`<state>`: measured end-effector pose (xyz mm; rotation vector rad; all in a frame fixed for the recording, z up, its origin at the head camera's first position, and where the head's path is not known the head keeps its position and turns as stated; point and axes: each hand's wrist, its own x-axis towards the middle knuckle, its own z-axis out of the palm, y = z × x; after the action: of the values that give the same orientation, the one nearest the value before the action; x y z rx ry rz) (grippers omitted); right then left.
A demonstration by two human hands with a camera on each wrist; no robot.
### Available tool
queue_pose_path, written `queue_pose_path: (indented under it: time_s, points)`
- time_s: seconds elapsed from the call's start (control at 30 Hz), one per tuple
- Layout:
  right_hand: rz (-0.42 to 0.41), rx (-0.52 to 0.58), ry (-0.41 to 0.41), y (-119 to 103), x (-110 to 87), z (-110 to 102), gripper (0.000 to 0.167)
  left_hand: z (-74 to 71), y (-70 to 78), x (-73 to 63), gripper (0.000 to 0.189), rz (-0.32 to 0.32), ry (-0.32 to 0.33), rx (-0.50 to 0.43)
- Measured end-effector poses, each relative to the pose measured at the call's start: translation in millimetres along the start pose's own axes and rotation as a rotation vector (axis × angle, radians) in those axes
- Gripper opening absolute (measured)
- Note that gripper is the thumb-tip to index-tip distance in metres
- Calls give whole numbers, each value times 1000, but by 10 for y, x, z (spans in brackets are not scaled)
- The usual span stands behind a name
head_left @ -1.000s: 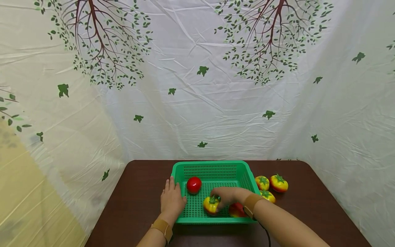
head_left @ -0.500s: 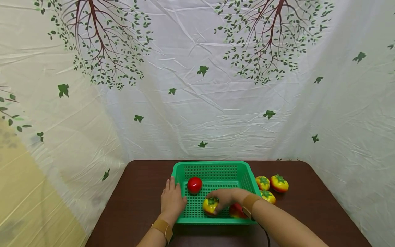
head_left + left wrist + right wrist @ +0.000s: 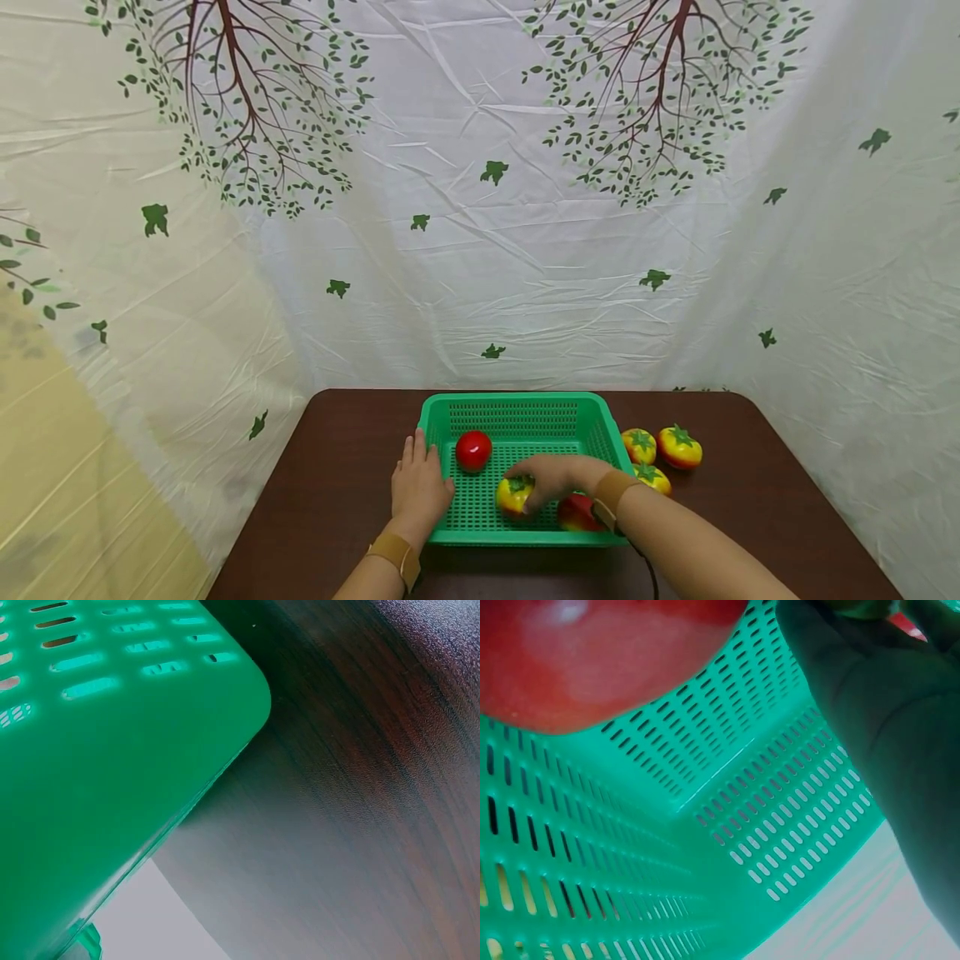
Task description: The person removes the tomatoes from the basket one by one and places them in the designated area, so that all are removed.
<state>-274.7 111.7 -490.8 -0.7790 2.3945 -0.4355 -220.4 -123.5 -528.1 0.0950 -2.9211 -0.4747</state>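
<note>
My right hand [image 3: 555,476] reaches into the green plastic basket [image 3: 517,538], its fingers curled round a yellow-and-red persimmon-like fruit [image 3: 512,497] with a leafy green top. The fruit is low over the mesh floor, its right side covered by the hand. Straight-fingered, my left hand [image 3: 422,487] rests along the basket's left rim. Just under my right wrist lies a red fruit [image 3: 577,512], which looms large in the right wrist view. Farther back on the left sits a shiny round red fruit [image 3: 473,451]. In the left wrist view, only the basket's outer wall [image 3: 127,765] and the table show.
Beyond the basket's right side, several yellow-and-red fruits [image 3: 680,448] with green tops lie on the dark brown table [image 3: 345,467]. A thin black cable [image 3: 649,571] hangs below my right wrist. White cloth [image 3: 480,292] with leaf prints surrounds the table.
The right hand's fingers have shifted slightly on the persimmon-like fruit, which has moved a little within the same spot of the basket. The left hand stays put.
</note>
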Motion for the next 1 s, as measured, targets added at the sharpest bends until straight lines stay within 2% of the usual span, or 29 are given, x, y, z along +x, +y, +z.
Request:
queue_pose_path:
  time_s: [0.2,0.43,0.6,1.0]
  points:
    - [-42,38,70,37,-98,-129,59,-25,14,7,62,-7,-10,-2]
    - [-124,65,184,188,-237,-273,60,-29,10,7,61,-4,-8,4]
    - [-131,84,261,305,-393,-374,63,-33,3,5,60,1,-6,2]
    - [-76,127,401,607,-814,-590,70,-26,-18,21,60,-1,-13,6]
